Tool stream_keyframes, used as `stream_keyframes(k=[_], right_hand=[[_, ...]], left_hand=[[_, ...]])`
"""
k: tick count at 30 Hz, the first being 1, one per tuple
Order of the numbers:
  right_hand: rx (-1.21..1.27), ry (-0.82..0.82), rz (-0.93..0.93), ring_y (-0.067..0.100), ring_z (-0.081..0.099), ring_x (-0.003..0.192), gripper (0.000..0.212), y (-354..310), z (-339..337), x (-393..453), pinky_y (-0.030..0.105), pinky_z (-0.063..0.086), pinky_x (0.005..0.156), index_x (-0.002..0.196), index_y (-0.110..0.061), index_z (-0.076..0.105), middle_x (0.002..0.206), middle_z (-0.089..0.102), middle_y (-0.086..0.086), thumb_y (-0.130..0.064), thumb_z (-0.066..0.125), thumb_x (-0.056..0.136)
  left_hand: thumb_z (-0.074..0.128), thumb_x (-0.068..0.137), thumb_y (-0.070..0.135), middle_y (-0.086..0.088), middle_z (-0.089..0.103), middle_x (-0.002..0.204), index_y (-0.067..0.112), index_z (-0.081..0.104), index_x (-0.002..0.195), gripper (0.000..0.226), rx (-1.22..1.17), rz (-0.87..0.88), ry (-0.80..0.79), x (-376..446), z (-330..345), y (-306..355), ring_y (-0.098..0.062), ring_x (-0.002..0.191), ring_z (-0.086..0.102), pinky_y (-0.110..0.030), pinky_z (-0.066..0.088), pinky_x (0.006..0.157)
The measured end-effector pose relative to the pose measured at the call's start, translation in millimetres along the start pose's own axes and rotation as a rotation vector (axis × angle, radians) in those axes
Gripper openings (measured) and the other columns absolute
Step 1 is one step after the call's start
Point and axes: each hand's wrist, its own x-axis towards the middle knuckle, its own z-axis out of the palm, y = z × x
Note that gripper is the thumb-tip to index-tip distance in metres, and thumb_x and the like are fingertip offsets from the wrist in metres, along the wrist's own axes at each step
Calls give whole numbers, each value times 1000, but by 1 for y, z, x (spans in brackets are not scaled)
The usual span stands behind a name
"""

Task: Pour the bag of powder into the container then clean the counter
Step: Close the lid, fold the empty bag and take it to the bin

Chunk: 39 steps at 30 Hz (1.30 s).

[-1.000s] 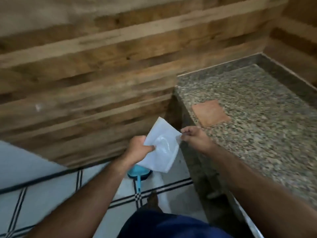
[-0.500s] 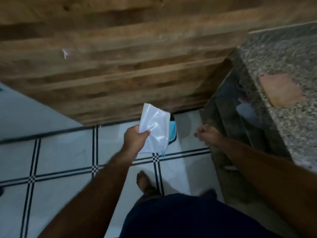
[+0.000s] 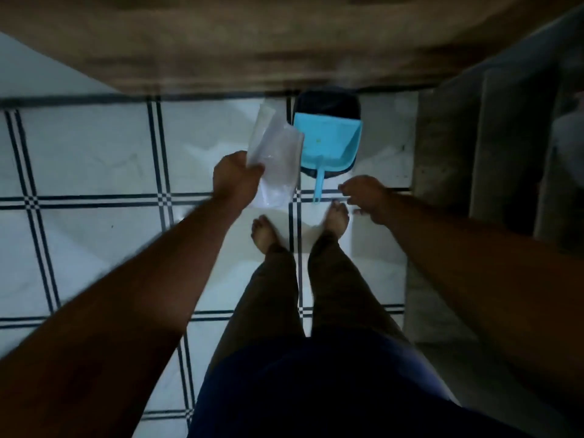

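I look straight down at the tiled floor. My left hand (image 3: 237, 181) grips a crumpled clear plastic bag (image 3: 275, 156) by its left edge; the bag looks flat. A light blue dustpan (image 3: 328, 143) lies on the floor just right of the bag, handle pointing toward my feet, with something dark under its far end. My right hand (image 3: 366, 197) hovers low, just right of the dustpan handle tip, fingers loosely curled and holding nothing. The counter top and the container are out of view.
White floor tiles (image 3: 94, 159) with dark grid lines fill the left. A wooden wall (image 3: 252, 42) runs across the top. The grey stone side of the counter (image 3: 474, 172) rises at the right. My bare feet (image 3: 265, 232) stand just behind the dustpan.
The view has dropped from the counter to the floor and grown dark. My right hand let go of the bag and moved down beside the dustpan handle; my left hand keeps the bag.
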Motion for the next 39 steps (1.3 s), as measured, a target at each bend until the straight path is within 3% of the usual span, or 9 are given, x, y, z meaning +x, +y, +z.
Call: stream_keyframes(k=[5, 10, 12, 16, 18, 22, 27, 32, 39], right_hand=[[-26, -27, 199, 19, 66, 83, 30, 37, 51, 129, 32, 55, 75, 121, -10, 68, 108, 72, 6, -32, 74, 100], [-188, 128, 279, 30, 66, 101, 109, 131, 129, 298, 51, 58, 88, 124, -29, 70, 115, 70, 5, -93, 62, 37], [-213, 142, 305, 32, 60, 121, 124, 100, 128, 265, 52, 52, 99, 137, -34, 65, 134, 64, 5, -99, 55, 32], [76, 55, 261, 23, 53, 114, 84, 45, 115, 227, 32, 50, 88, 149, -18, 50, 131, 57, -1, -57, 85, 83], [259, 63, 226, 26, 62, 112, 65, 40, 112, 235, 39, 55, 90, 135, -13, 60, 117, 66, 6, -39, 89, 83], [492, 145, 151, 18, 61, 70, 16, 33, 87, 223, 27, 50, 55, 101, -21, 66, 82, 66, 2, -15, 76, 92], [285, 482, 144, 21, 65, 92, 26, 59, 37, 192, 22, 46, 71, 122, -15, 72, 98, 66, -2, -23, 67, 97], [292, 604, 176, 30, 71, 112, 29, 109, 8, 187, 42, 57, 101, 125, -14, 71, 118, 74, 9, -24, 68, 97], [244, 661, 202, 35, 71, 102, 25, 159, 12, 244, 43, 56, 93, 114, -11, 72, 96, 65, 3, -23, 66, 93]], left_hand=[[72, 95, 31, -6, 79, 104, 15, 80, 114, 26, 38, -42, -14, 50, 54, -35, -30, 99, 73, -40, 60, 90], [70, 92, 37, -5, 80, 101, 16, 80, 113, 32, 60, -59, -5, 93, 92, -65, -30, 96, 74, -43, 62, 88], [71, 92, 36, -3, 79, 102, 16, 80, 118, 33, 56, -64, 8, 108, 105, -71, -29, 98, 73, -39, 60, 87], [73, 93, 32, -1, 77, 103, 16, 80, 121, 33, 42, -100, 33, 135, 125, -72, -27, 100, 74, -38, 61, 88], [72, 91, 33, -6, 80, 110, 16, 79, 121, 35, 55, -101, 43, 141, 128, -66, -30, 104, 74, -43, 62, 95], [68, 92, 33, -7, 81, 115, 18, 79, 124, 37, 90, -70, 66, 142, 128, -47, -30, 108, 74, -45, 61, 100], [65, 98, 33, -10, 80, 116, 17, 77, 128, 35, 156, 39, 56, 139, 142, -25, -32, 110, 73, -38, 58, 94], [63, 104, 27, -9, 77, 119, 13, 75, 130, 32, 104, 111, -51, 161, 195, 2, -23, 104, 68, -25, 46, 81], [50, 113, 26, -12, 67, 144, 14, 63, 147, 39, 258, 145, -109, 231, 301, 36, -30, 134, 62, -30, 45, 107]])
